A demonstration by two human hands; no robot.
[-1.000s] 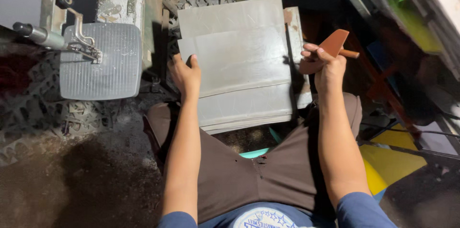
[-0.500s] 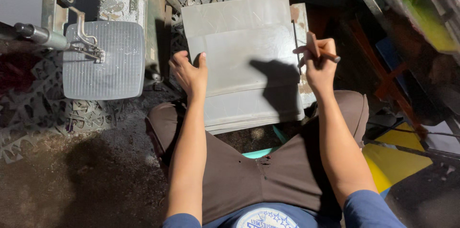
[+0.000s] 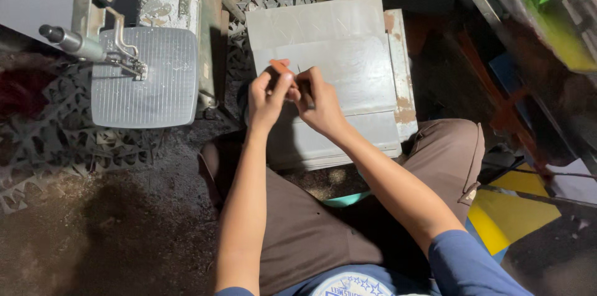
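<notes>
Both hands' grip on small orange tool (image 3: 283,68), left hand (image 3: 267,98), right hand (image 3: 317,102), above grey metal sheets (image 3: 348,41)

- Left hand (image 3: 266,94): raised, fingers curled together, fingertips pinched shut at the top.
- Right hand (image 3: 316,100): just beside it, touching, fingers closed.
- Both bare forearms reach forward, converging; the right wears a blue sleeve.
</notes>
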